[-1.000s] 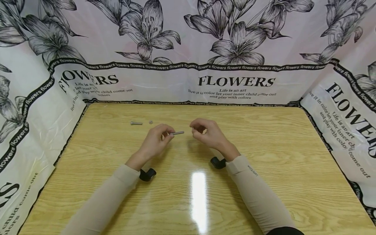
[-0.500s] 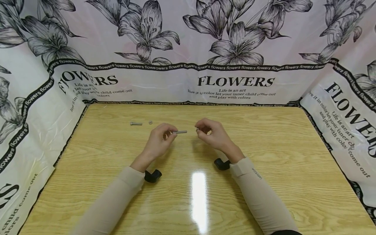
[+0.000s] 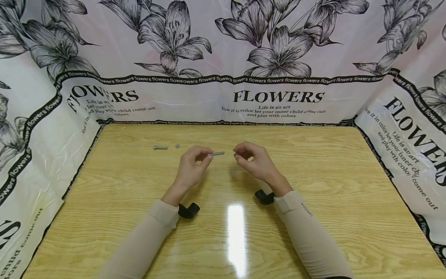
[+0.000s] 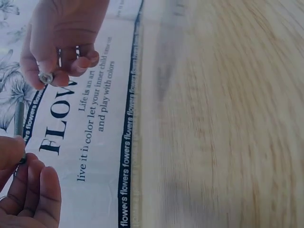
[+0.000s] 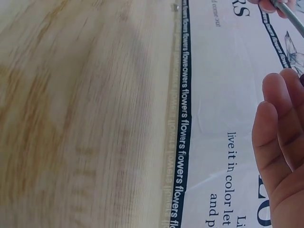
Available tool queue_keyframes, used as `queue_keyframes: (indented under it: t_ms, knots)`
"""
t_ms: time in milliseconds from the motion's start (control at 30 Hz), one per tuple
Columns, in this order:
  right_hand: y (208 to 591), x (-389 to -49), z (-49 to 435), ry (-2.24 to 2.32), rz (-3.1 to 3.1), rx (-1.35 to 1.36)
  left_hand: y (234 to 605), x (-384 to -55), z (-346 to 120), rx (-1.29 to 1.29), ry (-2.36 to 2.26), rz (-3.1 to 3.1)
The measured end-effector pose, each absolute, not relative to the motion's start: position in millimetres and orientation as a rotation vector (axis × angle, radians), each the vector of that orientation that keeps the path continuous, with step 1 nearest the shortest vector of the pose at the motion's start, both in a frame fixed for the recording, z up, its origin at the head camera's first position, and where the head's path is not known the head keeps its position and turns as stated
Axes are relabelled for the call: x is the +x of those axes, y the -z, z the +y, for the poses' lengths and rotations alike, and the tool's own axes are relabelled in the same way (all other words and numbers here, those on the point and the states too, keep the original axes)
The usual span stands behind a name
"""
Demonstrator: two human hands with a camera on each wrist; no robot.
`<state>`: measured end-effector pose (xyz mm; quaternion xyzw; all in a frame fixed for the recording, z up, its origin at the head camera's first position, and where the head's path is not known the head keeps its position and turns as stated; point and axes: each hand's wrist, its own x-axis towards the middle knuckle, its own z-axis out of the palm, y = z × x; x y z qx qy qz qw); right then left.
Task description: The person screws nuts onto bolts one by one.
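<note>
While the left hand [image 3: 191, 166] pinches a bolt [image 3: 218, 153], the right hand [image 3: 258, 162] pinches a nut [image 4: 45, 77], a gap between.

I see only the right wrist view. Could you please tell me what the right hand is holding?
Observer: The right hand pinches a small, ring-shaped silver metal nut.
Operator: Does the thin grey metal bolt in the left hand touch it?
Observer: No, the head view shows a gap between them.
Operator: Does anything lie on the yellow wood-grain table?
Observer: Yes, a headed silver metal bolt, left of a second small silver metal nut.
</note>
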<state>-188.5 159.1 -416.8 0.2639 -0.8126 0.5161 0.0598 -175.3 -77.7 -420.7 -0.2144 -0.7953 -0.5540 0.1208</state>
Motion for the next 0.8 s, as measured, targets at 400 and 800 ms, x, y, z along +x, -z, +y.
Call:
queue_keyframes:
  t_ms: [400, 800]
  knots:
    - [386, -167, 151, -1.538, -2.446, 0.790, 420, -173, -67, -0.539, 1.767, -2.235]
    - [407, -177, 153, -1.541, -2.456, 0.732, 392, -155, -62, -0.532, 1.802, -2.194]
